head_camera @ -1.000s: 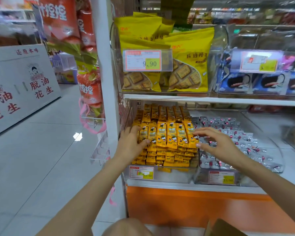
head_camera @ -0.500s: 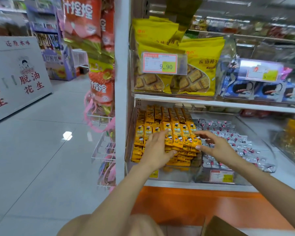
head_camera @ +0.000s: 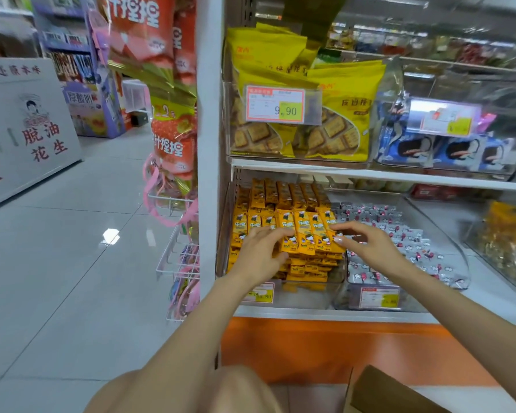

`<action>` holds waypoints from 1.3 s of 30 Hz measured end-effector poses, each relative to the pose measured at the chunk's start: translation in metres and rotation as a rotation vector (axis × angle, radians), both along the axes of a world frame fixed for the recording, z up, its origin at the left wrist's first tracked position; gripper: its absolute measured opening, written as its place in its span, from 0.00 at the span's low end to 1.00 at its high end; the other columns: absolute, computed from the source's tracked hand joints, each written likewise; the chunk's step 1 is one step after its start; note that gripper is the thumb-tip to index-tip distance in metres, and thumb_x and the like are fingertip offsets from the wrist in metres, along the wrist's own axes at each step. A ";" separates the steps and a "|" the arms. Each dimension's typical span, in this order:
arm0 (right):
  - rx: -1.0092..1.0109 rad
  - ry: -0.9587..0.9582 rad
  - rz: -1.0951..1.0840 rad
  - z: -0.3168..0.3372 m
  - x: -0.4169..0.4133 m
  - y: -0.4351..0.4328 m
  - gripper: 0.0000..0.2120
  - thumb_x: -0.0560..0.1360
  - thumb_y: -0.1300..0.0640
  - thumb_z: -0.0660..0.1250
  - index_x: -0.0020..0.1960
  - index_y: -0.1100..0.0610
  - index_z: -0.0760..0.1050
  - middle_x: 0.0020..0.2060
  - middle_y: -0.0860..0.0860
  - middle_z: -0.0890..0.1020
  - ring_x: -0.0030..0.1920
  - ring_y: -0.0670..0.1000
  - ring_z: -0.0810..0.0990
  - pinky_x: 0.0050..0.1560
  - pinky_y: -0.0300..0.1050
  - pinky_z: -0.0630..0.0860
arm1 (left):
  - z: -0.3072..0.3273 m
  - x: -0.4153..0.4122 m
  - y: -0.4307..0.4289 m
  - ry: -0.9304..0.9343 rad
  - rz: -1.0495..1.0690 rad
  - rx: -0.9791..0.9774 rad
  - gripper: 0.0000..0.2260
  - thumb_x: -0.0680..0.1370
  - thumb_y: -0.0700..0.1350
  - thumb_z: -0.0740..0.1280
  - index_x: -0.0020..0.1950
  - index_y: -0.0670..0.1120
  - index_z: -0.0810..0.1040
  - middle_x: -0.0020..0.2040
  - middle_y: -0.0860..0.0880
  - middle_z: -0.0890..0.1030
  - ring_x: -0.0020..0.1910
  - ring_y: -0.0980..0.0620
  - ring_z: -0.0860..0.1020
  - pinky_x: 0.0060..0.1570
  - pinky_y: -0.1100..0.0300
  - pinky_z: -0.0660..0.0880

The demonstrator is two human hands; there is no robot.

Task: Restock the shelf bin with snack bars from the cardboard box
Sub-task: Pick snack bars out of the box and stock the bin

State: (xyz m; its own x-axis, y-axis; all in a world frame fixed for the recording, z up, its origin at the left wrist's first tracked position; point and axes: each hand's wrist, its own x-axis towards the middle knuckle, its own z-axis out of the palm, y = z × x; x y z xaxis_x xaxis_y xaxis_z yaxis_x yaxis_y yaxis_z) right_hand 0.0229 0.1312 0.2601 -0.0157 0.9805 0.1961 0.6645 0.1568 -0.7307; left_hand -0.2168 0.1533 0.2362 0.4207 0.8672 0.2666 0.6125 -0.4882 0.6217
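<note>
Several orange-yellow snack bars (head_camera: 306, 231) fill a clear shelf bin (head_camera: 307, 293) on the lower shelf, stacked in rows. My left hand (head_camera: 261, 253) lies on the left part of the front top row, fingers fairly straight and pressing on the wrappers. My right hand (head_camera: 367, 242) touches the right end of the same row with spread fingers, over the divider to the neighbouring bin. Neither hand grips a bar. A corner of the brown cardboard box (head_camera: 385, 391) shows at the bottom right; its inside is out of sight.
To the right stands a clear bin of small silver-pink candies (head_camera: 405, 234). Yellow biscuit bags (head_camera: 337, 114) and blue packs (head_camera: 447, 150) sit on the shelf above. Hanging snack bags and a wire rack (head_camera: 176, 257) flank the white post; open tiled aisle lies left.
My left hand slid right from the bin's left edge onto the front row of bars. My right hand stayed at the row's right end. The view shifted left.
</note>
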 end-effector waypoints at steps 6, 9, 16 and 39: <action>0.020 0.010 -0.086 -0.002 0.000 0.007 0.15 0.75 0.54 0.68 0.61 0.49 0.75 0.53 0.49 0.78 0.48 0.46 0.77 0.46 0.38 0.73 | 0.001 0.005 0.000 0.043 0.018 0.001 0.27 0.75 0.51 0.67 0.72 0.55 0.62 0.68 0.49 0.70 0.69 0.48 0.60 0.65 0.54 0.60; -0.056 0.092 -0.188 0.002 0.001 0.014 0.20 0.75 0.51 0.66 0.65 0.54 0.73 0.51 0.53 0.79 0.40 0.49 0.77 0.43 0.43 0.74 | 0.006 0.010 0.005 -0.022 0.073 -0.059 0.31 0.74 0.59 0.66 0.74 0.52 0.61 0.68 0.47 0.70 0.70 0.48 0.60 0.64 0.53 0.63; -0.189 0.063 -0.199 0.007 0.001 0.025 0.23 0.74 0.50 0.68 0.65 0.58 0.73 0.52 0.53 0.79 0.41 0.48 0.76 0.39 0.39 0.70 | 0.005 0.019 0.016 -0.008 0.164 -0.059 0.27 0.77 0.57 0.62 0.72 0.46 0.64 0.64 0.43 0.73 0.68 0.46 0.62 0.65 0.52 0.64; 0.000 -0.171 0.050 0.001 0.009 0.017 0.21 0.69 0.51 0.74 0.60 0.43 0.74 0.63 0.48 0.68 0.63 0.47 0.68 0.61 0.45 0.68 | 0.002 0.026 0.014 -0.042 0.094 0.108 0.26 0.73 0.57 0.68 0.68 0.49 0.70 0.66 0.49 0.69 0.67 0.50 0.63 0.64 0.60 0.60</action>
